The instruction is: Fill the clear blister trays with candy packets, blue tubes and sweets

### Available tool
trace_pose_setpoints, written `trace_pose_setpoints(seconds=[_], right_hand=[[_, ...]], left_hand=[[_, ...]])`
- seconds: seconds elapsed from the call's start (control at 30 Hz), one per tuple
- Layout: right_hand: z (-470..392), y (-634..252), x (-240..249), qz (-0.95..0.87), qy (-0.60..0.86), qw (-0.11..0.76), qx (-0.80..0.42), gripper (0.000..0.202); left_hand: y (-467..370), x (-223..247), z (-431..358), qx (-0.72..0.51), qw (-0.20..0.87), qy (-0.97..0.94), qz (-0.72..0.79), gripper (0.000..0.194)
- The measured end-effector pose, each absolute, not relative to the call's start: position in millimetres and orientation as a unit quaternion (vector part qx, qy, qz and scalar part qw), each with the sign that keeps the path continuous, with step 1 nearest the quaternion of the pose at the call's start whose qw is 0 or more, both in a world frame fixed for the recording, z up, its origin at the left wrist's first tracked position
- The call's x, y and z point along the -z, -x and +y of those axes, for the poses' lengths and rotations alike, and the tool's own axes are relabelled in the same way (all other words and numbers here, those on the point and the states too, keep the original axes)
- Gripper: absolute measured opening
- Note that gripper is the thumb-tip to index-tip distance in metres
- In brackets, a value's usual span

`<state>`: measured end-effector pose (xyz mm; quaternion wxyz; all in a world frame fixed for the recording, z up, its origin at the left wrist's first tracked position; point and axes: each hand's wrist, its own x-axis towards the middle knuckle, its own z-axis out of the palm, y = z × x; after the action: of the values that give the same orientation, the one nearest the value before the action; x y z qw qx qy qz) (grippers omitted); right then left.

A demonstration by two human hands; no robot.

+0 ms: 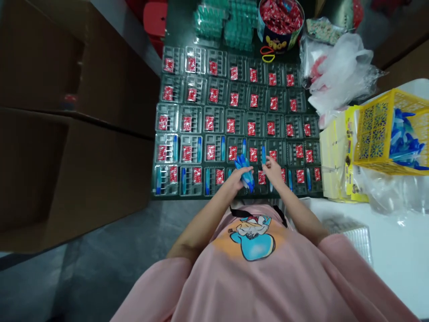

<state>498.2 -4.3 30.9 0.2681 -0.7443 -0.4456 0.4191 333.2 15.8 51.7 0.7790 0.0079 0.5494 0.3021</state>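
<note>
My left hand [238, 176] is closed around a bunch of blue pen-shaped sticks [246, 172], dark blue shading to light blue. Between the fingertips of my right hand [273, 171], a single blue stick [263, 155] stands over a clear tray in the second row from the front. Rows of clear plastic trays [214, 130] cover the dark table, each with a small red packet [187, 123]. Along the front row, several trays hold a blue stick [183, 180] in a side slot; so do the left trays of the row behind. My hands hide parts of the trays beneath them.
A yellow basket [374, 134] of blue sticks stands at right, beside stacked yellow cards [335, 154] and plastic bags [348, 67]. At the back are a tub [279, 39] of red packets, scissors [268, 54] and green trays [238, 31]. Cardboard boxes [110, 76] flank the left.
</note>
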Motion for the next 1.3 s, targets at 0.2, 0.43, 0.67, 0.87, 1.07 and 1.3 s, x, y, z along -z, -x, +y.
trace_pose_setpoints(seconds=[0.2, 0.43, 0.67, 0.87, 1.07, 1.3], right_hand=[[43, -505, 6, -0.461, 0.814, 0.149, -0.322, 0.044], [38, -475, -4, -0.423, 0.807, 0.264, -0.317, 0.03], [-6, -430, -16, -0.35, 0.63, 0.407, -0.561, 0.039], [-20, -484, -5, -0.328, 0.729, 0.41, -0.438, 0.04], [-1, -575, 6, -0.302, 0.867, 0.304, -0.253, 0.032], [19, -587, 33, -0.361, 0.857, 0.274, -0.247, 0.032]], left_hand=[[-305, -46, 28, -0.251, 0.793, -0.009, 0.556, 0.016], [-285, -40, 50, -0.228, 0.804, -0.054, 0.547, 0.026], [-299, -33, 60, -0.188, 0.809, -0.127, 0.542, 0.026], [-318, -26, 57, -0.168, 0.824, -0.096, 0.532, 0.028], [-324, -13, 56, -0.174, 0.813, -0.075, 0.55, 0.025], [-337, -26, 42, -0.19, 0.809, -0.067, 0.552, 0.022]])
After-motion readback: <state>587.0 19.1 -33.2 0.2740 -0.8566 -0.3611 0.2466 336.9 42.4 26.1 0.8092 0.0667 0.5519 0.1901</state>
